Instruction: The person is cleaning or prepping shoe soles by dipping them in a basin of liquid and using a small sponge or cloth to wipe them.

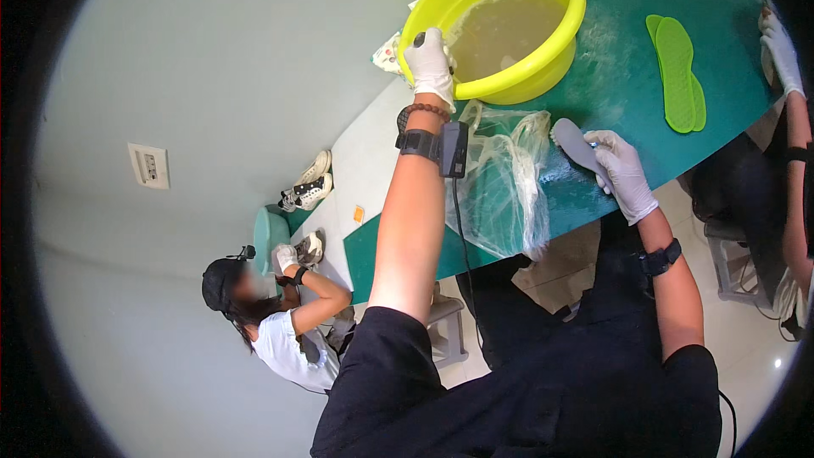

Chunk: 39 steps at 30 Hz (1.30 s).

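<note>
My left hand (pixel 432 63), in a white glove, is closed on a small dark object at the near left rim of a yellow plastic basin (pixel 521 76); most of the object is hidden by the fingers. Cloudy grey-brown water (pixel 509 32) stands in the basin. Gloved too, my right hand (pixel 620 168) grips a grey scrubbing brush (pixel 579 146) with pale bristles, low over the green tabletop. A crumpled clear plastic bag (pixel 509 184) lies between my forearms, below the basin. Two bright green insoles (pixel 677 76) overlap on the table at the right.
A person (pixel 292 331) in a white top works at the left by a teal basin (pixel 270 235) and several shoes (pixel 311 184). Another person's gloved hand (pixel 779 54) is at the far right. A small orange packet (pixel 358 214) lies on the white surface. Below the table are plastic stools (pixel 448 331).
</note>
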{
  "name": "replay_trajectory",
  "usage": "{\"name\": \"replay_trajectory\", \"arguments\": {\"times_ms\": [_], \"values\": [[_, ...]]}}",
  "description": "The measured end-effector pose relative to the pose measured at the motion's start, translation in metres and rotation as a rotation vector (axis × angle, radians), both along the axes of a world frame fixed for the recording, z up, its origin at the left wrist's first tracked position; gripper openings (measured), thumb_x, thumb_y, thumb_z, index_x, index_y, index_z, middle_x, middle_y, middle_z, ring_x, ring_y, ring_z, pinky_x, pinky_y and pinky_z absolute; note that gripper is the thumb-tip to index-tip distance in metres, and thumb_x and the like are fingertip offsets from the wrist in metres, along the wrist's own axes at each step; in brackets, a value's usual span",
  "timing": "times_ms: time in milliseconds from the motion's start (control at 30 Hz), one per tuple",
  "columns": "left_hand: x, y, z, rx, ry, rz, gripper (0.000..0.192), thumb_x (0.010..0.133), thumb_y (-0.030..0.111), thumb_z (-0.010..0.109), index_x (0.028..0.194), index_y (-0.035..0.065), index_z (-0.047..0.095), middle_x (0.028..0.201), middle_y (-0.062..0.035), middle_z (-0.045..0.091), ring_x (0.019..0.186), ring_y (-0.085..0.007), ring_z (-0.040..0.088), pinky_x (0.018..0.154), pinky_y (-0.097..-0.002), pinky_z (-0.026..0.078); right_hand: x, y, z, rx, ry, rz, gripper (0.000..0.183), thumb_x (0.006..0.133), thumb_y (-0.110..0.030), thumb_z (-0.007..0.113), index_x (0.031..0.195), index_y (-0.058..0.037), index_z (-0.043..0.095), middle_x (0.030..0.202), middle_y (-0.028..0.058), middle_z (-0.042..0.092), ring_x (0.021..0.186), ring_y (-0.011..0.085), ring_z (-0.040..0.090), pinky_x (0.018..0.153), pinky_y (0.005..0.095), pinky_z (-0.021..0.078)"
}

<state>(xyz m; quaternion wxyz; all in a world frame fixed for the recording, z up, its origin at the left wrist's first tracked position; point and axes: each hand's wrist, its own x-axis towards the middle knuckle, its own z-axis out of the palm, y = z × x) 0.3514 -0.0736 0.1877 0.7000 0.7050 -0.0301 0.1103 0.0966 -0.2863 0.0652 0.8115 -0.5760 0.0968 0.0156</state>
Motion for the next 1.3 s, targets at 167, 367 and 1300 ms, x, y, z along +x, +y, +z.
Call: {"name": "replay_trajectory", "arguments": {"times_ms": [167, 367, 1300], "values": [[-0.001, -0.002, 0.001, -0.017, 0.023, 0.012, 0.019, 0.083, 0.015, 0.056, 0.067, 0.0047, 0.055, 0.052, -0.0024, 0.047, 0.036, -0.0144, 0.04, 0.035, -0.0313, 0.033, 0.0, 0.001, 0.001, 0.001, 0.004, -0.017, 0.027, 0.09, -0.007, 0.044, 0.114, -0.0027, 0.057, 0.079, -0.0001, 0.055, 0.051, 0.0025, 0.044, 0.042, 0.0169, 0.0349], [-0.006, -0.003, 0.007, -0.024, 0.035, 0.013, 0.019, 0.084, 0.013, 0.054, 0.066, 0.0064, 0.053, 0.052, -0.0016, 0.045, 0.036, -0.0142, 0.041, 0.035, -0.0302, 0.032, 0.0, 0.003, 0.002, 0.004, -0.007, -0.023, 0.027, 0.091, -0.007, 0.044, 0.114, -0.0019, 0.057, 0.077, 0.0003, 0.054, 0.05, 0.0029, 0.043, 0.041, 0.0171, 0.0345], [0.001, 0.014, -0.007, -0.011, -0.007, -0.22, 0.03, 0.082, 0.004, 0.061, 0.111, 0.0047, 0.059, 0.096, -0.0064, 0.066, 0.083, -0.0177, 0.064, 0.071, -0.0296, 0.053, -0.001, 0.005, 0.003, 0.01, -0.023, -0.029, 0.026, 0.09, -0.009, 0.045, 0.111, -0.003, 0.059, 0.073, -0.0019, 0.052, 0.048, 0.0026, 0.044, 0.04, 0.0172, 0.0343]]}}
